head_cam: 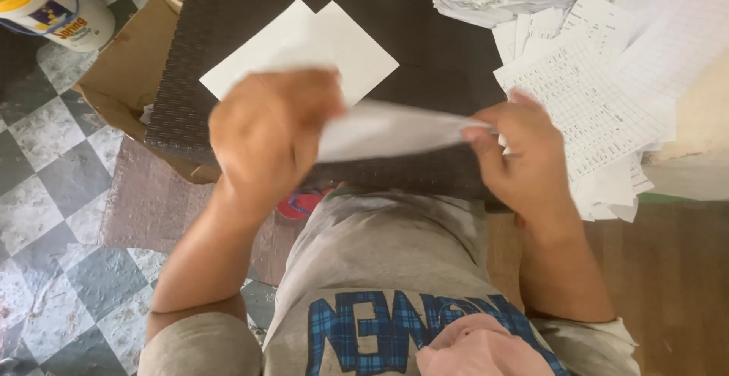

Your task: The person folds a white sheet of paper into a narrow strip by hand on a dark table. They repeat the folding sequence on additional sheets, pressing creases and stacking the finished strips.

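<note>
Thin matt white paper sheet (387,129) between the hands; two smooth blank white paper cards (304,42) lie on the dark desk (433,49) with its woven, ribbed texture; brown cardboard box (129,64), glossy plastic tub (45,4), marbled checked floor tiles (45,194)

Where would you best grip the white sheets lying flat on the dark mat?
Probably at the near right corner of the white sheets, coming from the right. They lie flat on the dark mat, so a projecting corner is easiest to lift. The left hand covers their near edge; both it and the right hand hold another sheet.
</note>
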